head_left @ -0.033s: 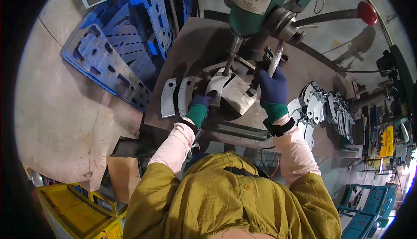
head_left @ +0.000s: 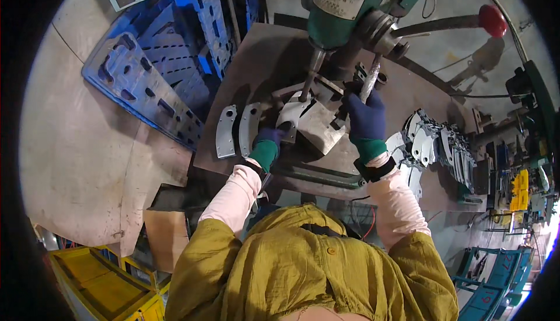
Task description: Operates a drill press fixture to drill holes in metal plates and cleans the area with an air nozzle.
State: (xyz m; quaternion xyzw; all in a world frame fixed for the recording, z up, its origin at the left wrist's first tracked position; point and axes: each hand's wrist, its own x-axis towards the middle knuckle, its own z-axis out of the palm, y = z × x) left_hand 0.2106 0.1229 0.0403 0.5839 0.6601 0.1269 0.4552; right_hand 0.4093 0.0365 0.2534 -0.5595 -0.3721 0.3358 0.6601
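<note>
Left hand [head_left: 269,140], gloved, centre of frame, holding the near end of a curved plate [head_left: 291,112]; undersides of the fingers hidden, fingertips lost in shadow. Plate sits beneath the spindle [head_left: 313,70], beside a metal block [head_left: 322,127]; exact contact at the spindle's tip hard to make out. Right hand [head_left: 367,115], right of centre, gloved, wrapped around a silver-covered lever [head_left: 371,79], its lower end swallowed by the palm. Green drill press [head_left: 329,29] cut off by the top edge. Two loose plates [head_left: 226,133] lie on the tabletop [head_left: 265,46], left of the left hand; heaped plates [head_left: 423,143] at right overlap too much to count. Against the earlier frame: red knob [head_left: 492,21], upper right, slightly lower; hands and plate look unchanged.
</note>
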